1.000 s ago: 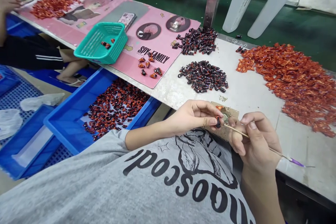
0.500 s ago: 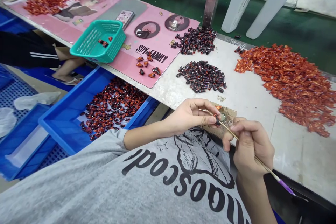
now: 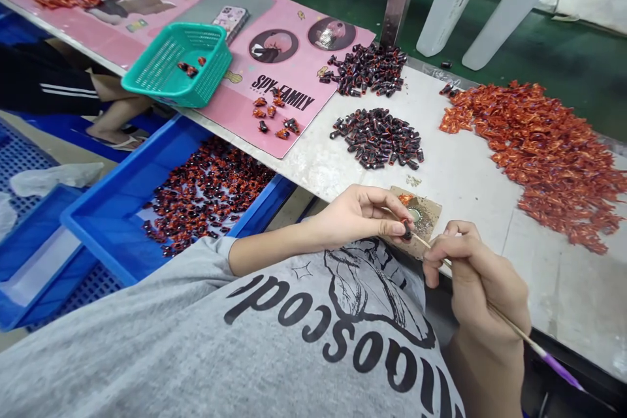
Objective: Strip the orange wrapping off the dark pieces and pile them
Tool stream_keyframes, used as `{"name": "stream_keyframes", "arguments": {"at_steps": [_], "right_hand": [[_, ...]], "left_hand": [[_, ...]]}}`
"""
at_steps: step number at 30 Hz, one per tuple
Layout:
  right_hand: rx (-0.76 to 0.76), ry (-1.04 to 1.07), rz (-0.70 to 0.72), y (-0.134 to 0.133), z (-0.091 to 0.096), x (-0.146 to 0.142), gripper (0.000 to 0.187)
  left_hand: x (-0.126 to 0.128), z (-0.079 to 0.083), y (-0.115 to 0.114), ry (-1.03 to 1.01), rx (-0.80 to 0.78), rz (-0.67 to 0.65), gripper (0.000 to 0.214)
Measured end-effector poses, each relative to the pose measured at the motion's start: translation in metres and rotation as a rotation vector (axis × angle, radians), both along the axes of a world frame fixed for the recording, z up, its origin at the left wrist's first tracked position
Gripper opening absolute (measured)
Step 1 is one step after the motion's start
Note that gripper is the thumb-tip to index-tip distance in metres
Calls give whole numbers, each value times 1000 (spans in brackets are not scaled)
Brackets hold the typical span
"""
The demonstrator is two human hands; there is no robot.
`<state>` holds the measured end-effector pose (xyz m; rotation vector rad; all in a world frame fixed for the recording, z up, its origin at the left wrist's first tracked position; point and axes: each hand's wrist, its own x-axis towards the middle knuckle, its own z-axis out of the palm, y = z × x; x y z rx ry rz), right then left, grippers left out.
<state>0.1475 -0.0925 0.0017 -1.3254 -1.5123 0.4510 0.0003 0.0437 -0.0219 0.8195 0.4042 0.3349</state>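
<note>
On the pale worktop (image 3: 480,176), dark piles (image 3: 377,137) and an orange pile (image 3: 553,163) lie beyond a card (image 3: 427,225). The dark piece (image 3: 407,232) is held near the card, the left hand's (image 3: 360,214) grip pinched on it between thumb and fingertips. The right hand (image 3: 482,277) grips a thin stick (image 3: 522,333), its tip apparently meeting the piece. Too hard a push could slide the tip into the left fingers or knock the piece loose. The left wrist is nearly straight; the right fingers curl, the stick's purple end jutting out behind.
</note>
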Motion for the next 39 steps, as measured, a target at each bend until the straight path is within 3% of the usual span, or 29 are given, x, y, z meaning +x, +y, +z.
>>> {"name": "stream_keyframes", "arguments": {"at_steps": [5, 12, 22, 29, 39], "right_hand": [[91, 198, -116, -2, -7, -3, 26], [104, 131, -78, 5, -12, -8, 27], [138, 84, -129, 6, -12, -9, 27], [128, -38, -34, 8, -12, -4, 29], [107, -38, -73, 8, -10, -4, 28]], "left_hand": [[0, 3, -1, -31, -12, 3, 26], [1, 3, -3, 8, 15, 2, 28], [1, 5, -2, 18, 45, -7, 27], [0, 3, -2, 21, 68, -24, 22], [1, 3, -1, 53, 83, 16, 20]]}}
